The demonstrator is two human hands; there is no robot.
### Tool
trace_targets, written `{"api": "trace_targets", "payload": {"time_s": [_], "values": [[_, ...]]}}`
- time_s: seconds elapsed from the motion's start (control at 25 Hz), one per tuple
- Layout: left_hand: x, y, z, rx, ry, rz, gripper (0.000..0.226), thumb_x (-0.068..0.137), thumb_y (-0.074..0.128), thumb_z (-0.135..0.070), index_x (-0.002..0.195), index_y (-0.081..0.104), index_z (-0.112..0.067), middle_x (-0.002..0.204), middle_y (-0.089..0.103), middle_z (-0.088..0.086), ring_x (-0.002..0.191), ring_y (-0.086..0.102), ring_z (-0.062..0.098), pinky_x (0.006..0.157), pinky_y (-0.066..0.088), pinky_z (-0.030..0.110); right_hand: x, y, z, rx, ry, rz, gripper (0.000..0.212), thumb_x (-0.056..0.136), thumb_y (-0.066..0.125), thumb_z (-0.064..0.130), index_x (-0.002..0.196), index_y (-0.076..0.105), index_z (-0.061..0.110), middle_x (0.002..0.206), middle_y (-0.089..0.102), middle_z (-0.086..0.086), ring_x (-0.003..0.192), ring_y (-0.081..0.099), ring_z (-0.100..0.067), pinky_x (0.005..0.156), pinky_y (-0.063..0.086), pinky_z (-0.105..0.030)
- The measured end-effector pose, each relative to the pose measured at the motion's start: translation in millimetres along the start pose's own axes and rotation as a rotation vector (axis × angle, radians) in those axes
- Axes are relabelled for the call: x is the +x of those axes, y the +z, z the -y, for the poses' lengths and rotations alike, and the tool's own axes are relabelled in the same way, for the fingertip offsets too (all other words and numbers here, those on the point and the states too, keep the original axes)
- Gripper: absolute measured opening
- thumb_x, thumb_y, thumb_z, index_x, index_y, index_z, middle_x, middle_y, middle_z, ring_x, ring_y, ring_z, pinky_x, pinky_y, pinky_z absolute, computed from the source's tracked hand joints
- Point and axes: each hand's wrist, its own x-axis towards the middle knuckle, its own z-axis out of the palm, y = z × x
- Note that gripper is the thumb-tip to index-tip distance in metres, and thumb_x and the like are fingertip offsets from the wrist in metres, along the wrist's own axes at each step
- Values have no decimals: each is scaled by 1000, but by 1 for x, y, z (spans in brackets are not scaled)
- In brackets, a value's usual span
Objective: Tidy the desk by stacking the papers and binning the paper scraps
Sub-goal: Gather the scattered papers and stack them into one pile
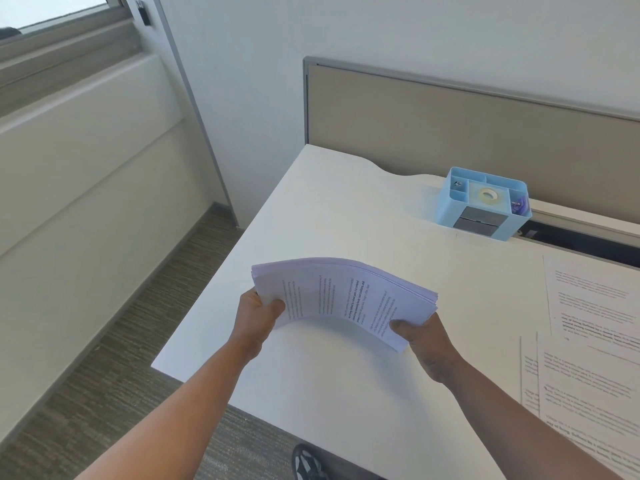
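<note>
Stack of papers [343, 296] held above the white desk [346, 216], bowed upward in the middle. Left hand [258, 315] gripping its left end, thumb on top, fingers hidden beneath. Right hand [420, 336] gripping the right end likewise. Loose sheets [588, 341] lying flat at the desk's right, cut off by the frame edge, print too blurred to read. Blue organizer [483, 209] near the partition [450, 123]. Shoe [306, 462] partly visible below.

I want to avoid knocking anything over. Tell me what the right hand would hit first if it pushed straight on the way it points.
The right hand points up and left across the desk. Beyond the paper stack in its grip, the way looks free; the blue organizer sits off to the right, though depth is uncertain.
</note>
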Motion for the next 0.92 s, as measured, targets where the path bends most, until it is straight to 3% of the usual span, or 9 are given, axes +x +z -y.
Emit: {"api": "trace_targets", "payload": {"time_s": [0.12, 0.2, 0.4, 0.56, 0.72, 0.92], "values": [[2, -4, -2, -18, 22, 38, 34, 72, 64, -6, 95, 78, -27, 96, 80, -4, 81, 74, 10, 70, 56, 27, 1, -2, 1, 17, -8, 9, 43, 92, 62, -11, 105, 77, 28, 115, 77, -9, 106, 70, -27, 95, 53, -47], [3, -6, 1, 7, 43, 62, 30, 83, 76, -4, 100, 77, -28, 100, 81, -7, 86, 75, 7, 74, 55, 26, 0, -1, 1, 17, -13, 8, 41, 93, 63, -9, 106, 77, 27, 115, 77, -7, 107, 71, -26, 95, 54, -44], [10, -8, 0, 38, 76, 46, 19, 94, 76, -12, 105, 77, -27, 103, 80, -11, 90, 74, 3, 77, 54, 22, 3, 0, 7, 38, -38, 16, 45, 94, 65, -7, 103, 80, 34, 113, 79, -2, 103, 74, -19, 83, 57, -30], [9, -7, 4, 54, 30, 50, 20, 93, 76, -10, 106, 76, -25, 100, 80, -12, 92, 74, 8, 76, 53, 21, 4, -2, 0, 29, 7, 28, 38, 94, 65, -6, 110, 76, 26, 116, 77, -4, 112, 71, -25, 93, 56, -40], [7, -5, 6, 107, 23, 60, 21, 95, 74, -9, 103, 76, -28, 97, 80, -14, 93, 72, 10, 78, 52, 26, 1, -2, -7, 27, 43, -5, 30, 93, 72, 2, 111, 74, 27, 113, 79, 3, 111, 71, -21, 88, 55, -34], [11, 5, -17, 195, 80, 177, 20, 96, 73, -10, 102, 77, -29, 101, 80, -14, 92, 74, 5, 80, 53, 24, -11, -27, 0, 15, 59, -28, 27, 93, 75, 7, 108, 78, 29, 118, 77, 0, 111, 73, -21, 95, 56, -41]]}}
